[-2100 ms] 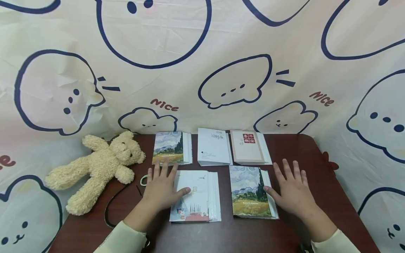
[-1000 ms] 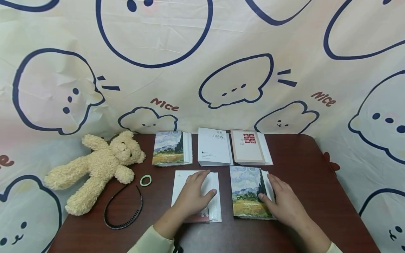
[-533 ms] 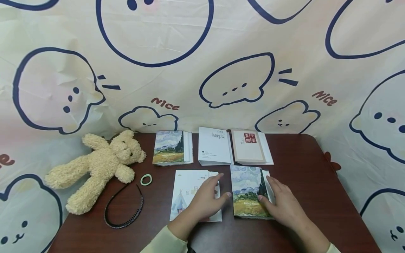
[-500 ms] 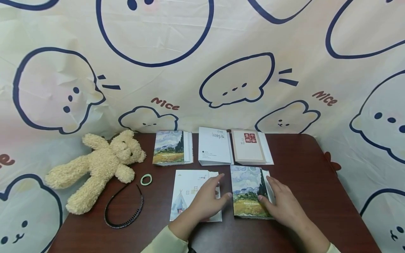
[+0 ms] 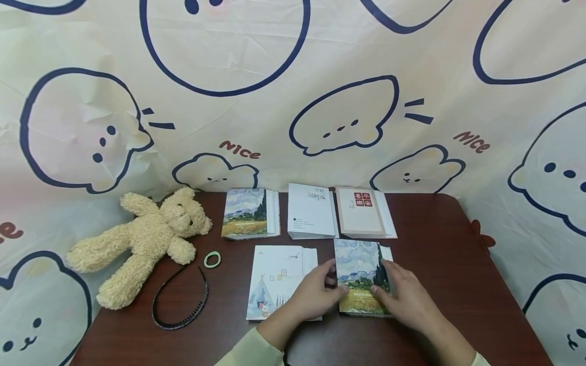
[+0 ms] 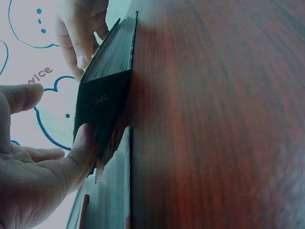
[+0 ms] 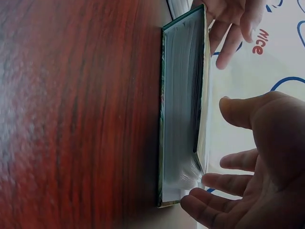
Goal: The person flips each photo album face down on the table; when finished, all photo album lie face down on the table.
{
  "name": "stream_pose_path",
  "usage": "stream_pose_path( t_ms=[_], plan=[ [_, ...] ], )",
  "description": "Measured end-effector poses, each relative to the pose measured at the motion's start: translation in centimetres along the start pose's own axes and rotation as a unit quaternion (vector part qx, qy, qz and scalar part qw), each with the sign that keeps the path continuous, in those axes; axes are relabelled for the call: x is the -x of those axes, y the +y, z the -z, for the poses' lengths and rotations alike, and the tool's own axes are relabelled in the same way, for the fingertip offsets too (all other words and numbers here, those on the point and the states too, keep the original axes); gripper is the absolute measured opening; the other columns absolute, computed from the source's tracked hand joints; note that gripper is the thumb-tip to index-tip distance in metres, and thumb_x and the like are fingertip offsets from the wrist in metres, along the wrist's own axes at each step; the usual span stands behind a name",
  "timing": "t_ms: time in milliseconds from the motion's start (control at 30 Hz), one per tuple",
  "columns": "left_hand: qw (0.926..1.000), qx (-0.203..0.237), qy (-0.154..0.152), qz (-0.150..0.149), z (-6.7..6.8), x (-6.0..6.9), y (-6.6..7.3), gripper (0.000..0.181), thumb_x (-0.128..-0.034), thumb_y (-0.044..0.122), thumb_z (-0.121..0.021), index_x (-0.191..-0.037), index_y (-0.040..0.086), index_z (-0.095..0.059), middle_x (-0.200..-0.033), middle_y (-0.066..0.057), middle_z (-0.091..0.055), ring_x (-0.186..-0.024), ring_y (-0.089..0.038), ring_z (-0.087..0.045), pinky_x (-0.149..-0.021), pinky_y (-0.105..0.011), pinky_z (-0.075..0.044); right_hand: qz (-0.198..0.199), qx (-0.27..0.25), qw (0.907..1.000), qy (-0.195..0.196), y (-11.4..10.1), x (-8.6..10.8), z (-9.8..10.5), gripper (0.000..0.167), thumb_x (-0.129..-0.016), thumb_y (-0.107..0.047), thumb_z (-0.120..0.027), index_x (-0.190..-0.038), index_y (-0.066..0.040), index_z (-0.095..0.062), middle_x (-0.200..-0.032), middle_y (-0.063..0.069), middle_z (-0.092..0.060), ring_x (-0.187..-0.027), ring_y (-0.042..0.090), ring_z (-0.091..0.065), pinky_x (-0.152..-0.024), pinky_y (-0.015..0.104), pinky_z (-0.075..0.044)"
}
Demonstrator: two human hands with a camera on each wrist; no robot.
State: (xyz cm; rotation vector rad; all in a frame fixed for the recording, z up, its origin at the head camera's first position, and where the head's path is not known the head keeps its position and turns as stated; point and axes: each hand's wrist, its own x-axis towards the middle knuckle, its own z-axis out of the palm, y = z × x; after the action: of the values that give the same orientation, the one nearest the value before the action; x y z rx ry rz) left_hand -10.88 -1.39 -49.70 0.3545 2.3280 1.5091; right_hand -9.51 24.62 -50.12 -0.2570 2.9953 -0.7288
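Note:
A photo album with a painted landscape cover lies flat at the front right of the group. My left hand is at its left side; the left wrist view has a fingertip against the dark spine, the thumb raised clear. Along the opposite side is my right hand, its fingertips at the page edges in the right wrist view and its thumb above the cover. A white album with a tent drawing lies left of it, partly covered by my left hand and forearm.
Behind, in a row, lie another landscape album, a white album and a beige album with red squares. A teddy bear, a black headband and a green hair tie lie left on the brown table.
My left hand has moved right, across the white tent album, to the landscape album's spine. My right hand came in from the right to that album's page side. The albums stay put.

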Motion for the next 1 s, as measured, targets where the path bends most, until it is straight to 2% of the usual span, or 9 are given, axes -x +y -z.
stream_pose_path(
  t_ms=[267, 367, 533, 600, 800, 1000],
  plan=[
    [0.9984, 0.054, -0.009, 0.012, -0.7, -0.3, 0.1, 0.089, -0.0961, 0.031, -0.072, -0.162, -0.003, -0.024, -0.142, -0.011, -0.058, -0.105, -0.015, -0.068, -0.084, -0.034, -0.057, 0.015, 0.005, 0.9999, -0.002, -0.3, 0.1, -0.1, 0.077, -0.098, -0.05, -0.069, -0.153, 0.001, -0.047, -0.15, 0.03, -0.049, -0.134, 0.054, -0.047, -0.101, 0.071, -0.043],
    [0.9973, 0.069, -0.013, 0.02, -0.9, -0.3, 0.0, 0.089, -0.0966, 0.033, -0.071, -0.162, -0.004, -0.024, -0.138, -0.013, -0.061, -0.102, -0.014, -0.069, -0.081, -0.032, -0.057, 0.016, 0.009, 0.9998, -0.003, -0.4, 0.0, -0.2, 0.076, -0.098, -0.049, -0.069, -0.152, -0.001, -0.049, -0.15, 0.029, -0.049, -0.135, 0.053, -0.047, -0.101, 0.07, -0.043],
    [0.9961, 0.081, -0.017, 0.032, -1.2, -0.3, -0.3, 0.088, -0.0952, 0.033, -0.072, -0.162, -0.001, -0.027, -0.123, -0.014, -0.069, -0.095, -0.013, -0.07, -0.076, -0.032, -0.057, 0.006, 0.018, 0.9997, -0.012, -0.7, 0.0, -0.2, 0.074, -0.098, -0.05, -0.069, -0.151, -0.002, -0.052, -0.151, 0.029, -0.048, -0.136, 0.053, -0.046, -0.1, 0.07, -0.044],
    [0.9951, 0.092, -0.018, 0.03, -1.3, -0.4, -0.4, 0.086, -0.0949, 0.032, -0.073, -0.162, 0.002, -0.029, -0.124, -0.013, -0.068, -0.096, -0.013, -0.07, -0.075, -0.031, -0.058, 0.004, 0.02, 0.9997, -0.014, -0.8, -0.1, -0.2, 0.073, -0.098, -0.05, -0.069, -0.15, -0.002, -0.052, -0.151, 0.029, -0.048, -0.136, 0.053, -0.046, -0.1, 0.07, -0.044],
    [0.991, 0.129, -0.016, 0.032, -1.4, -0.5, -0.5, 0.081, -0.0957, 0.028, -0.072, -0.162, 0.005, -0.031, -0.14, -0.016, -0.059, -0.11, -0.022, -0.068, -0.088, -0.035, -0.058, -0.003, 0.022, 0.9996, -0.019, -0.9, 0.0, -0.2, 0.072, -0.098, -0.05, -0.068, -0.149, -0.001, -0.053, -0.152, 0.03, -0.047, -0.136, 0.053, -0.046, -0.099, 0.07, -0.044],
    [0.9874, 0.153, -0.006, 0.039, -1.2, -0.2, -0.1, 0.078, -0.094, 0.024, -0.072, -0.16, 0.004, -0.036, -0.14, -0.015, -0.06, -0.113, -0.027, -0.068, -0.096, -0.042, -0.055, -0.008, 0.012, 0.9995, -0.028, -0.9, -0.1, 0.0, 0.074, -0.099, -0.054, -0.065, -0.15, -0.002, -0.053, -0.153, 0.03, -0.046, -0.136, 0.055, -0.045, -0.099, 0.071, -0.044]
  ],
)
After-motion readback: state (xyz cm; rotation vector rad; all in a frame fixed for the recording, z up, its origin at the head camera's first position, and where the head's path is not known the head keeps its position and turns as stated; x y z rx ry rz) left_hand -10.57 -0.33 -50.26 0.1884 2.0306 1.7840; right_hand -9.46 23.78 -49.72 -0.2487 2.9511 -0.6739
